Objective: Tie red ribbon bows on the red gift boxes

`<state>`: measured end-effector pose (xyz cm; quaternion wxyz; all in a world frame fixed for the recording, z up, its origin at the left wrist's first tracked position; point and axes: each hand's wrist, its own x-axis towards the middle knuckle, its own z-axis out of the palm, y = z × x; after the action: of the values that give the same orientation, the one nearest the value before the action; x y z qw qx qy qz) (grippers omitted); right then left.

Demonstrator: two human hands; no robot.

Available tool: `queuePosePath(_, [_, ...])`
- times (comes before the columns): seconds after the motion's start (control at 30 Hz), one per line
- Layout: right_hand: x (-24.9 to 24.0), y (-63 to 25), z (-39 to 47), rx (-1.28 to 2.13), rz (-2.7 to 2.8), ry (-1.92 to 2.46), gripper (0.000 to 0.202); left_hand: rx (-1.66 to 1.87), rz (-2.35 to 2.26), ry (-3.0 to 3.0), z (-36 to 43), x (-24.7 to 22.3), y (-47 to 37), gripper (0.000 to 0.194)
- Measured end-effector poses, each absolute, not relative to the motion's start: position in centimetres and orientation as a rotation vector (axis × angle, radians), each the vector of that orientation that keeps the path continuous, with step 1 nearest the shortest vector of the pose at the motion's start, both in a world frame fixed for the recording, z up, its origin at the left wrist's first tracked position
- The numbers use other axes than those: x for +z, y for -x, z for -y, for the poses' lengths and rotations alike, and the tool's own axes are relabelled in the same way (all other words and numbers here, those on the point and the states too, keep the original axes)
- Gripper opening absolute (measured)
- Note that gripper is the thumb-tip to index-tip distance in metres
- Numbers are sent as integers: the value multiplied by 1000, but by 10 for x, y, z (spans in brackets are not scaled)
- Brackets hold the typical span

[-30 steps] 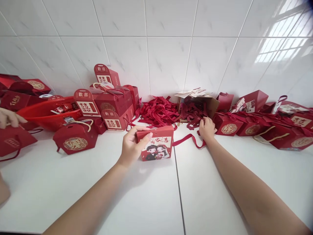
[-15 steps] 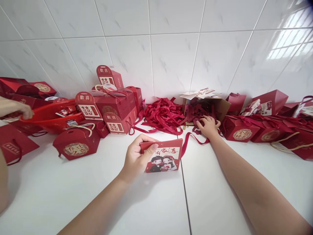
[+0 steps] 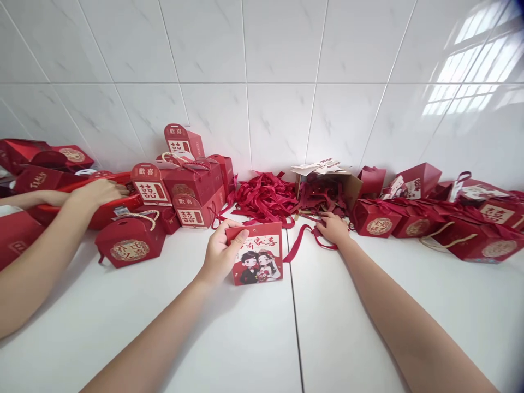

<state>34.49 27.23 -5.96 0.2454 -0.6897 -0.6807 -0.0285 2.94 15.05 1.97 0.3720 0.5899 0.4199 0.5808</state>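
Note:
My left hand grips a flat red gift box by its left edge, thumb on the front. Its face carries a cartoon wedding couple and Chinese lettering. A red ribbon trails from its right side across the table to my right hand. That hand rests low at the mouth of an open cardboard box filled with dark red strips. Its fingers are bent together; what lies between them is hidden. A heap of red ribbons lies left of the cardboard box.
Red gift boxes are stacked at left, with a rope-handled one in front. Another person's arms reach into a red plastic basket. More red boxes line the right. A tiled wall stands behind the white table.
My right hand has drawn slightly back and down from the cardboard box's opening, its fingers closing. The held gift box now faces me more squarely. The other person's arms have reached further in.

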Motion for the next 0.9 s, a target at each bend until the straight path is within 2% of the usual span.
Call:
queuePosePath(0.13, [-56,-341,-247,-47,1892,1772,32,1490,-1074,-1527,-151,20,-29,28])
queuePosePath(0.33, [-52,-337,-228,-83,1751,1843,51,1493,-1071,-1571,-152,18,-27,27])
queuePosePath(0.47, [-51,-336,-227,-194,1617,1961,48,1498,-1071,-1564,-152,19,-27,28])
queuePosePath(0.67, [-45,-336,-220,-406,1471,2041,27,1502,-1067,-1544,-150,21,-29,29])
queuePosePath(0.8, [-45,-329,-221,-541,1599,1875,33,1490,-1058,-1509,-148,22,-31,30])
queuePosePath(0.9, [-52,-325,-226,-445,1843,1762,36,1488,-1062,-1485,-146,24,-32,31])
